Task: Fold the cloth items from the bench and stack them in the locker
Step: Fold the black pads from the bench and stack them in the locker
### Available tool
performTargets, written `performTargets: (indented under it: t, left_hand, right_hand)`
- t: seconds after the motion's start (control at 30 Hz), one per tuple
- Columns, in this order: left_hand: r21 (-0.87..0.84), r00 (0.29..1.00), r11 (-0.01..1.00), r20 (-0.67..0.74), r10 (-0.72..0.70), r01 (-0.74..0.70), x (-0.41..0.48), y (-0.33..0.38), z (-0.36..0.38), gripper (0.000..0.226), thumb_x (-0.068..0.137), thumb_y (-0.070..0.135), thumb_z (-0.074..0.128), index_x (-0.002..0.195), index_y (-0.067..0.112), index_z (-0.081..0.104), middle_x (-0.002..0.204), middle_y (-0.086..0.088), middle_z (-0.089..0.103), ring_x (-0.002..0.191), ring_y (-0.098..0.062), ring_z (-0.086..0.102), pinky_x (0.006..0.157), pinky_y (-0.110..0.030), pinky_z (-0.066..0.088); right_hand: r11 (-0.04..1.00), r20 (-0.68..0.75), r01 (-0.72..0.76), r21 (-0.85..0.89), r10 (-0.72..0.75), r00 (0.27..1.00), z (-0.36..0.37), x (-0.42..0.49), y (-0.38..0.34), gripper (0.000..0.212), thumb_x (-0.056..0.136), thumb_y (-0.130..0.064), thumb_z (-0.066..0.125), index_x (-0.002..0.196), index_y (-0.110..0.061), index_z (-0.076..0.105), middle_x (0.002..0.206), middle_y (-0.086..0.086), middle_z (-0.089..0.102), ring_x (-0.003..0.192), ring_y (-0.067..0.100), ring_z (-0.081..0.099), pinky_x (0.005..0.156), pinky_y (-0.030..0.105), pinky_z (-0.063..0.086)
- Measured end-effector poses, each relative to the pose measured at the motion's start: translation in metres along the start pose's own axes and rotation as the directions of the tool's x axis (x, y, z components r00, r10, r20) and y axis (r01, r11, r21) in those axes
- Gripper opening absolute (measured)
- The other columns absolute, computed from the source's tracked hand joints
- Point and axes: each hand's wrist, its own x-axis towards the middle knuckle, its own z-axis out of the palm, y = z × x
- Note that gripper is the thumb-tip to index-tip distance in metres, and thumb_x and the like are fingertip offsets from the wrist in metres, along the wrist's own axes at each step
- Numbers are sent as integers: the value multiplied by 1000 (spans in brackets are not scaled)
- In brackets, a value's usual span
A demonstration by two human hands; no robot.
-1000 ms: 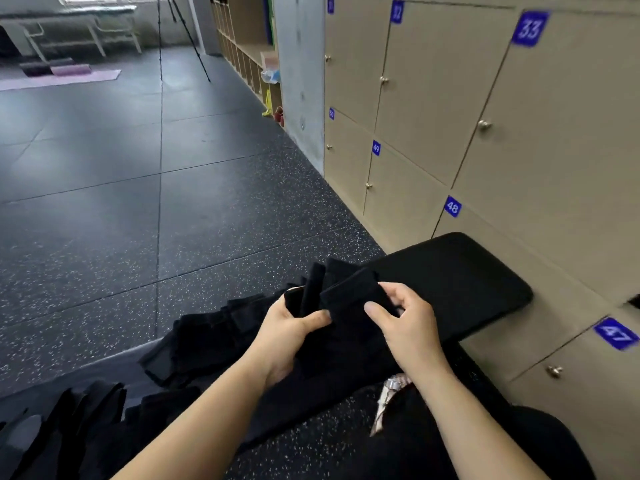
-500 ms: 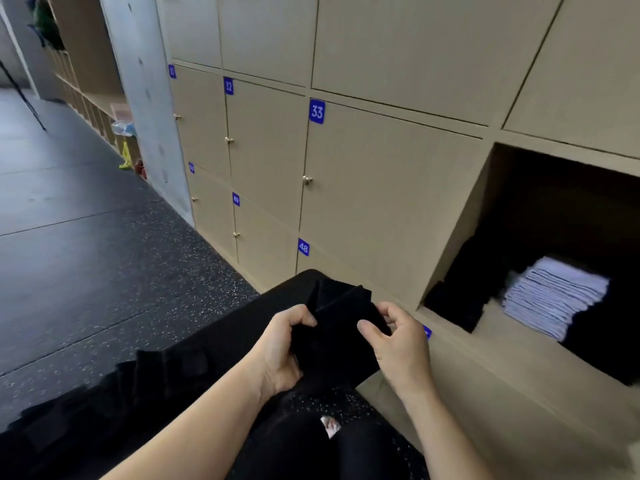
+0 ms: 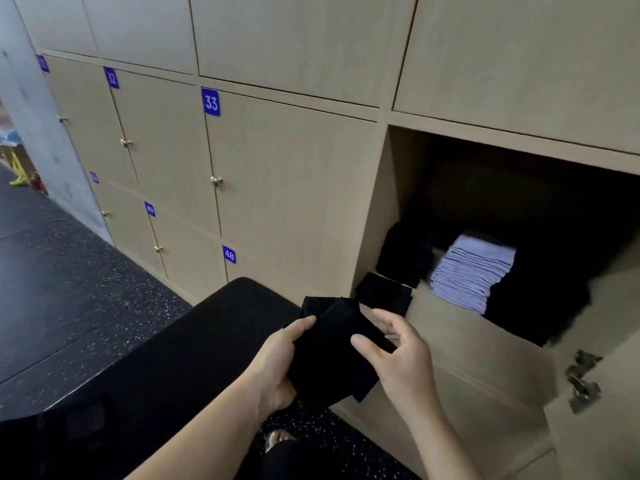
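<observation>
1 folded black cloth (image 3: 332,351): your left hand (image 3: 277,362) is clamping it, right hand (image 3: 398,358) fingers apart; you are stacking, needing level placement in the centre-right locker (image 3: 446,327).

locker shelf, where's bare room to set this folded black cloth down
Bare strip at the front of the shelf, between the small black piece on its left and the pale stack behind. Left back holds a black stack; the right is crowded with dark cloth.
</observation>
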Motion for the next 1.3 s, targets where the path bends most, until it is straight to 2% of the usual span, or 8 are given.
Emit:
performTargets:
  t: [0.2, 0.4, 0.53, 0.63, 0.87, 1.0, 1.17, 1.3]
  left_hand:
    - [-5, 1000, 1000, -5, 28, -28, 24, -5, 19, 36, 92, 34, 58, 112, 6, 71, 105, -19, 73, 101, -37, 68, 87, -46, 53]
    - [48, 999, 999, 33, 18, -20, 48, -11, 32, 38, 95, 32, 55, 115, 3, 69, 108, -20, 72, 99, -36, 71, 87, -45, 53]
    - [34, 996, 998, 78, 51, -54, 65, -15, 40, 48, 87, 42, 64, 117, 4, 69, 112, -19, 71, 103, -37, 69, 95, -50, 51]
    - [19, 992, 998, 111, 63, -65, 73, -20, 45, 45, 83, 29, 70, 117, -1, 67, 111, -22, 71, 103, -39, 69, 97, -52, 50]
    - [-24, 994, 997, 75, 78, -77, 95, -29, 46, 37, 84, 14, 71, 116, -5, 65, 108, -26, 70, 98, -43, 69, 88, -52, 55]
    - [-24, 992, 996, 85, 92, -90, 106, -31, 46, 42, 76, 5, 73, 116, -5, 64, 106, -26, 71, 96, -42, 70, 74, -46, 60]
    - [-24, 989, 994, 96, 109, -107, 117, -25, 43, 53, 68, 3, 76, 119, -2, 62, 107, -23, 71, 98, -40, 70, 88, -51, 56]
    - [-37, 989, 991, 69, 134, -132, 123, -15, 37, 53, 68, 2, 77, 118, -2, 61, 106, -22, 72, 97, -41, 70, 88, -53, 55]
  right_hand:
    - [993, -61, -88, 75, 93, 994, -14, 9, 34, 54, 63, -56, 71, 96, -14, 68, 96, 1, 70, 89, 18, 65, 78, 32, 53]
    - [951, -181, -60, 305, 119, 976, -31, 32, 30, 5, 83, -14, 72, 86, -13, 68, 81, 2, 73, 79, 18, 69, 71, 30, 57]
    - [948, -173, -78, 307, 137, 975, -28, 46, 41, 7, 83, -9, 72, 85, -15, 68, 81, 3, 73, 81, 22, 69, 75, 39, 58]
    - [955, -190, -81, 285, 139, 972, -24, 54, 52, 10, 80, -11, 72, 82, -18, 67, 80, 4, 72, 81, 26, 68, 76, 44, 57]
    - [929, -164, -144, 341, 210, 964, -20, 52, 76, 6, 84, -8, 69, 80, -5, 66, 76, 1, 71, 73, 17, 66, 69, 30, 53]
    - [943, -249, -131, 306, 212, 945, -16, 58, 92, 15, 84, -12, 69, 74, -4, 61, 71, 23, 58, 66, 19, 51, 65, 37, 46]
    - [916, -285, -123, 382, 243, 927, -17, 74, 91, 9, 86, -3, 65, 78, -8, 68, 74, 16, 68, 67, 17, 58, 68, 33, 49]
    - [915, -358, -117, 387, 266, 895, -27, 92, 101, 7, 85, -7, 68, 80, -4, 65, 71, 23, 54, 69, 21, 50, 68, 35, 44]
